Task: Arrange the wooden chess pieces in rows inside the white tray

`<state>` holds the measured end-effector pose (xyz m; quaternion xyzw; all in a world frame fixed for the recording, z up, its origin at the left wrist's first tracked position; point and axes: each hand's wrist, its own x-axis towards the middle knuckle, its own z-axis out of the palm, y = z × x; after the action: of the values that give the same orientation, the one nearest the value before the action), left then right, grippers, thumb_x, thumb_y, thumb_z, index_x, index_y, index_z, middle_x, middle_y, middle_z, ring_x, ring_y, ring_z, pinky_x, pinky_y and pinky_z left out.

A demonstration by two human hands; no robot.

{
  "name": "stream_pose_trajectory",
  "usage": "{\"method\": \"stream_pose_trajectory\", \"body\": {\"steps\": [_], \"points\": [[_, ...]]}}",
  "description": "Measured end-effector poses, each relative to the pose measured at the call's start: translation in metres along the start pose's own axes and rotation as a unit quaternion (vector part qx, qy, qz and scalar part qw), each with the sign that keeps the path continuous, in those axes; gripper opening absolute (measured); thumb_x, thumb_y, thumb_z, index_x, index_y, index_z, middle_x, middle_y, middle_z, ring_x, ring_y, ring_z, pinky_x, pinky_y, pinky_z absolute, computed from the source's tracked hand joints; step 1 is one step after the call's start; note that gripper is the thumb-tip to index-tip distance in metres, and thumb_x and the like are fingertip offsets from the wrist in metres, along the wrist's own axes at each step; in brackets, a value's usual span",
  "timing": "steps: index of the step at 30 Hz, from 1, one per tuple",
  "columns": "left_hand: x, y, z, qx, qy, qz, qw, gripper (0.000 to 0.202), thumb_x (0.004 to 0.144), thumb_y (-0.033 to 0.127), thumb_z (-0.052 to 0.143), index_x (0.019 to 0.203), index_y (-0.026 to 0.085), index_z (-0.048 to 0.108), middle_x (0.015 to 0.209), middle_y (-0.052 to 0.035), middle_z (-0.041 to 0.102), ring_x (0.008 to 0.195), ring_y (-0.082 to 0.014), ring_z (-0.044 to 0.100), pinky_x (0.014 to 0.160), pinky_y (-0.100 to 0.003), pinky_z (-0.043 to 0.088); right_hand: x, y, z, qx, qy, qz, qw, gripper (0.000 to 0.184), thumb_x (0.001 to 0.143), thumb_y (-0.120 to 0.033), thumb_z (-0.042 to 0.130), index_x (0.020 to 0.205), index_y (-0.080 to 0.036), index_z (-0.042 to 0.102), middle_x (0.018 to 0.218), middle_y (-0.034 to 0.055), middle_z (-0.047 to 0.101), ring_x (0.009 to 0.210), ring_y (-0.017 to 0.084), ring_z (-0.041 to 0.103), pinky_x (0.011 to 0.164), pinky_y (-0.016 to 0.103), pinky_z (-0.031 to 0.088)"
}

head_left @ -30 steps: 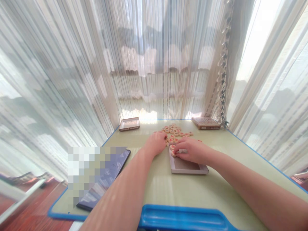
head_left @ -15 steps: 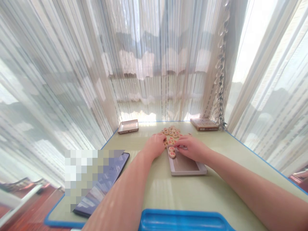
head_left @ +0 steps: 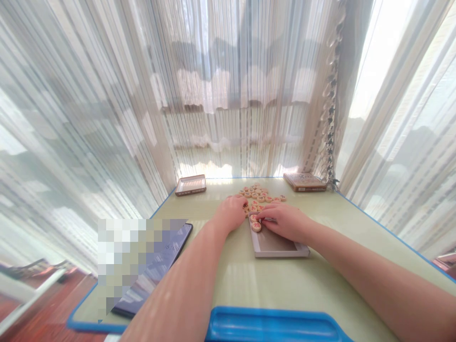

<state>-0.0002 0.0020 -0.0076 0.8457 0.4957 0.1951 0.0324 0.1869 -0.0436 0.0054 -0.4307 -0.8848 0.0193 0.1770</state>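
Blue trough (head_left: 274,325) set along the near edge of the tabletop (head_left: 233,285), whose surface is pale green with blue edging. Reddish floor (head_left: 50,323) visible past the near left corner. Phone (head_left: 158,266) lies slantwise toward that corner, digits on its screen, part of it under a pixelated patch; left forearm crosses the view just beside it. Shallow tray (head_left: 281,253) near the middle of the tabletop, a little right of centre, open side up. Two round pieces lie inside it along its left wall: near piece (head_left: 256,227) shows a red character, far piece (head_left: 253,217) sits right behind it in the far left corner. Right hand (head_left: 285,219) reaches over the tray's far part, fingers close together, tips at the far piece; cannot tell whether they pinch it. Left hand (head_left: 231,212) rests low, left of the tray's far left corner, fingers curled in beside loose pieces; cannot tell whether anything is pinched. Beyond both hands, a loose heap (head_left: 261,198) of pale discs spreads toward the far edge, characters red on some, dark on others. Lid (head_left: 191,184) at the far left corner, hollow side up. Box (head_left: 305,183) by the far right corner. Striped curtain (head_left: 228,80) hangs behind the far edge.
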Motion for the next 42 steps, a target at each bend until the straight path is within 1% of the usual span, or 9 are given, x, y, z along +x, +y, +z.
{"method": "stream_pose_trajectory", "body": {"steps": [5, 12, 15, 20, 26, 30, 35, 42], "points": [[0.001, 0.001, 0.000, -0.002, -0.008, -0.007, 1.000, 0.028, 0.075, 0.015, 0.043, 0.096, 0.019, 0.062, 0.101, -0.0056, 0.061, 0.094, -0.0185, 0.054, 0.084, -0.029, 0.043, 0.000, 0.000, 0.000, 0.011, -0.008, -0.018, 1.000, 0.027, 0.081, -0.024, 0.047, 0.097, -0.028, 0.067, 0.099, 0.0015, 0.067, 0.091, 0.020, 0.057, 0.079, 0.031, 0.044], [0.001, 0.001, 0.000, 0.010, -0.002, -0.001, 1.000, 0.029, 0.075, 0.013, 0.041, 0.095, 0.020, 0.062, 0.100, -0.0051, 0.061, 0.092, -0.0184, 0.054, 0.084, -0.029, 0.043, 0.000, -0.002, -0.001, 0.004, -0.012, -0.012, 1.000, 0.029, 0.082, -0.025, 0.045, 0.101, -0.028, 0.066, 0.102, 0.0015, 0.066, 0.094, 0.021, 0.056, 0.078, 0.032, 0.044], [0.000, 0.001, -0.001, 0.011, -0.003, 0.003, 1.000, 0.029, 0.076, 0.013, 0.040, 0.095, 0.019, 0.061, 0.100, -0.0053, 0.061, 0.091, -0.0183, 0.054, 0.083, -0.029, 0.044, 0.001, -0.002, -0.002, 0.006, -0.010, -0.019, 1.000, 0.029, 0.082, -0.025, 0.044, 0.100, -0.027, 0.066, 0.102, 0.0025, 0.065, 0.093, 0.021, 0.056, 0.079, 0.032, 0.044], [-0.001, 0.002, -0.001, 0.015, -0.005, 0.003, 1.000, 0.030, 0.076, 0.011, 0.039, 0.094, 0.020, 0.061, 0.099, -0.0051, 0.061, 0.092, -0.0183, 0.054, 0.082, -0.029, 0.044, -0.002, -0.008, -0.004, 0.008, 0.012, -0.005, 1.000, 0.025, 0.081, -0.029, 0.046, 0.096, -0.027, 0.067, 0.092, 0.0030, 0.066, 0.087, 0.019, 0.057, 0.071, 0.029, 0.044], [0.000, 0.003, -0.002, 0.019, -0.012, -0.004, 1.000, 0.028, 0.077, 0.014, 0.041, 0.095, 0.020, 0.061, 0.100, -0.0055, 0.061, 0.092, -0.0195, 0.054, 0.083, -0.030, 0.044, -0.002, -0.011, -0.004, 0.020, -0.018, -0.015, 1.000, 0.018, 0.078, -0.030, 0.051, 0.085, -0.028, 0.068, 0.085, 0.0009, 0.065, 0.079, 0.017, 0.056, 0.066, 0.026, 0.041], [-0.001, 0.004, -0.003, 0.024, -0.019, -0.011, 0.999, 0.029, 0.076, 0.013, 0.040, 0.096, 0.019, 0.061, 0.101, -0.0049, 0.061, 0.092, -0.0187, 0.054, 0.083, -0.029, 0.044, -0.001, -0.010, -0.001, 0.037, -0.015, -0.012, 0.999, 0.016, 0.078, -0.031, 0.052, 0.080, -0.025, 0.066, 0.080, 0.0013, 0.065, 0.077, 0.017, 0.056, 0.064, 0.026, 0.041], [0.000, 0.003, -0.002, 0.035, -0.014, -0.001, 0.999, 0.030, 0.076, 0.013, 0.040, 0.097, 0.021, 0.060, 0.102, -0.0039, 0.061, 0.093, -0.0181, 0.054, 0.085, -0.030, 0.043, 0.000, -0.009, 0.000, 0.043, -0.005, -0.030, 0.999, 0.017, 0.080, -0.033, 0.051, 0.081, -0.024, 0.066, 0.081, 0.0018, 0.065, 0.078, 0.017, 0.056, 0.065, 0.026, 0.040], [-0.001, 0.003, -0.003, 0.032, -0.013, 0.005, 0.999, 0.029, 0.078, 0.012, 0.038, 0.095, 0.020, 0.060, 0.100, -0.0046, 0.061, 0.093, -0.0170, 0.054, 0.084, -0.028, 0.043, 0.000, -0.010, 0.000, 0.032, -0.007, -0.032, 0.999, 0.016, 0.079, -0.029, 0.051, 0.081, -0.026, 0.067, 0.081, 0.0009, 0.066, 0.076, 0.017, 0.056, 0.064, 0.026, 0.040]]}}
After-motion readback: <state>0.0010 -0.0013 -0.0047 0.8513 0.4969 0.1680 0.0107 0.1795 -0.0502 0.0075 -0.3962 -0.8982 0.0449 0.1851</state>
